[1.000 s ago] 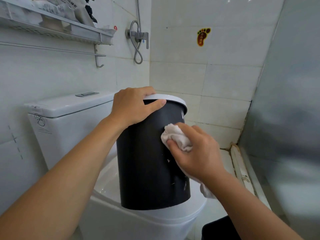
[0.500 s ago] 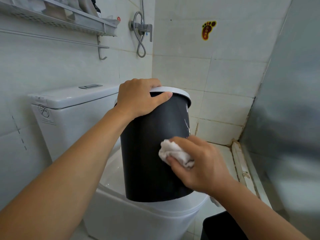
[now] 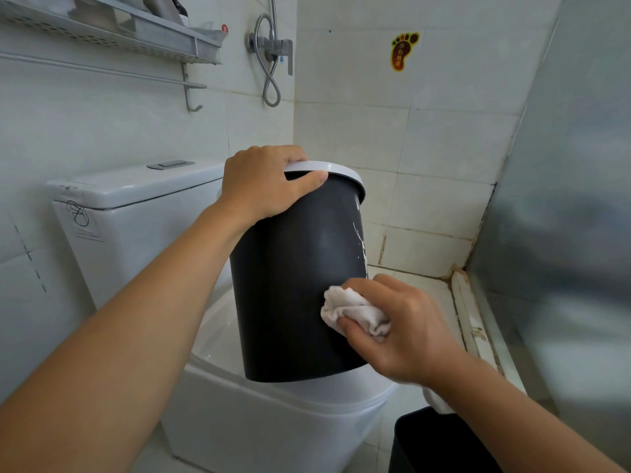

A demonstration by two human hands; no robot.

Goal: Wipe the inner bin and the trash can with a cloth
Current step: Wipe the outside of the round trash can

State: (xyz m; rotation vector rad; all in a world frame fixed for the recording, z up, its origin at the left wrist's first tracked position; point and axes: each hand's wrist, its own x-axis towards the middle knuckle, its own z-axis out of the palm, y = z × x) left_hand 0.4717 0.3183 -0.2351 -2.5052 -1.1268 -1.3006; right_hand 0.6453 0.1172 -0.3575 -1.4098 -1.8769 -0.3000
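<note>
A dark grey bin [image 3: 290,285] with a white rim stands tilted on the closed lid of a white toilet [image 3: 273,414]. My left hand [image 3: 263,182] grips its rim from the left, thumb across the front. My right hand [image 3: 399,329] presses a crumpled white cloth [image 3: 348,310] against the bin's lower right side. White scratch marks run down the bin's right edge. A black object [image 3: 437,442], perhaps the other can, shows at the bottom edge, partly behind my right forearm.
The toilet tank [image 3: 136,213] sits against the left wall under a metal shelf [image 3: 112,32] and towel bar. A shower valve with hose [image 3: 271,52] hangs in the corner. A frosted glass panel [image 3: 563,233] closes the right side above a raised sill.
My right hand and the cloth slid down the bin's side from the upper middle to the lower right. The left hand kept its grip on the rim.
</note>
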